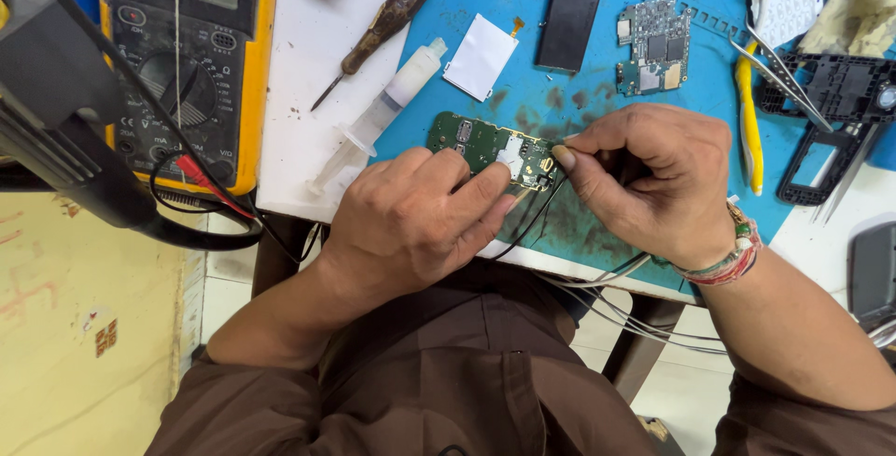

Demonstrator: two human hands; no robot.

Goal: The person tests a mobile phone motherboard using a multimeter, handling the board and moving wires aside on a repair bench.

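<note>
Fingers (pixel 569 153) of the right hand (pixel 644 181) pinch a thin black wire (pixel 532 218) at the green circuit board (pixel 485 143); the left hand (pixel 411 223) presses that board onto the blue mat (pixel 523 8). A syringe (pixel 383 111) lies just beside, on the table (pixel 299 83).

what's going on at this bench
A person is bent over a small green circuit board on a blue mat. The left hand pins the board down, while the right hand pinches thin black wires against its end. A syringe, a screwdriver, tweezers and a yellow meter lie around.
</note>
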